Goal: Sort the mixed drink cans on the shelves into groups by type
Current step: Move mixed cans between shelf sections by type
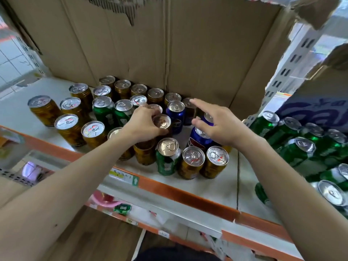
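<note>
A: Starting at the left of the shelf [216,187], what stands there?

B: A cluster of gold cans [69,129], all upright, running from the front edge back toward the cardboard sheet [169,44] that lines the rear. Just to their right are two green cans [103,110] side by side, with more gold ones in a row behind them.

A: And the left hand [143,125]?

B: It reaches in over the middle of the shelf, fingers curled round the rim of a brown can [163,123], gripping it from above. That can sits among other cans; I cannot tell whether it is lifted or resting.

A: What lies in front of it?

B: A single green can [166,157] near the orange front edge [188,196], then two gold ones [204,162] just to its right, touching each other.

A: The right hand [220,125]?

B: Spread loose, holding nothing. Its index finger points toward the back, and the palm hovers over blue cans [199,138]. Another blue can [176,115] stands upright between the two hands.

A: Farther right?

B: Past a white shelf post [293,59], a big group of green cans [301,146] on the neighbouring shelf, set close together, with a purple-printed carton [316,112] behind them.
</note>
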